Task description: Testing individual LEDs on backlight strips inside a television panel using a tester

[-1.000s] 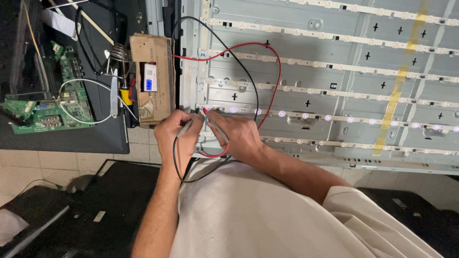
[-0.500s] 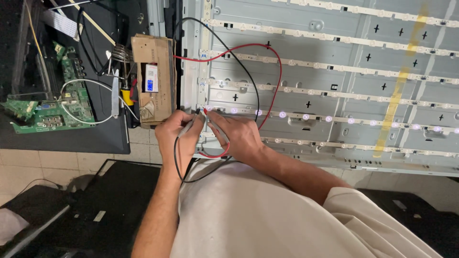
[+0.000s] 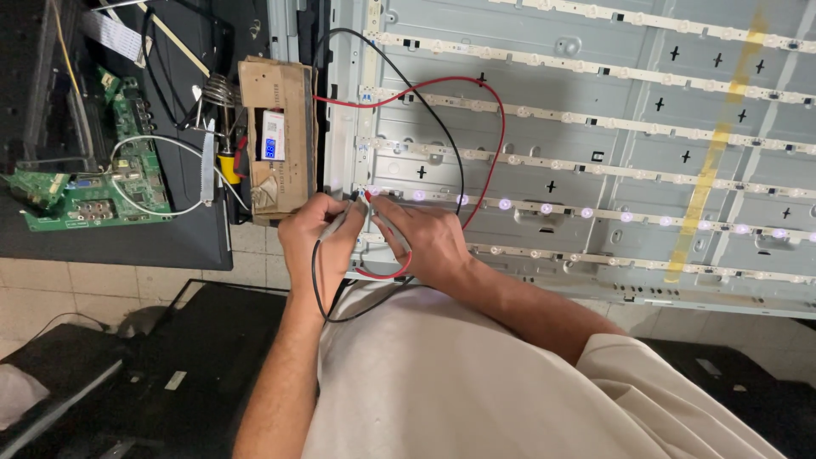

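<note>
My left hand (image 3: 313,240) grips a grey probe with a black wire (image 3: 442,136), its tip at the left end of a light strip (image 3: 586,211). My right hand (image 3: 429,240) grips a second probe with a red wire (image 3: 497,127), and its tip sits beside the first. Several small lights glow violet along that strip. The strip lies in a grey metal back panel (image 3: 595,102) of a large screen, among other unlit strips. Both wires run up to a cardboard-cased tester (image 3: 276,140) with a lit blue display.
A green circuit board (image 3: 93,200) with white cables lies on a dark surface at left. A soldering-iron stand with a coil (image 3: 217,93) stands next to the tester. A strip of yellow tape (image 3: 718,144) crosses the panel at right. Tiled floor and black panels lie below.
Both hands stay at the strip's left end with the probes. The view has hardly shifted, and the lights on the strip stay lit.
</note>
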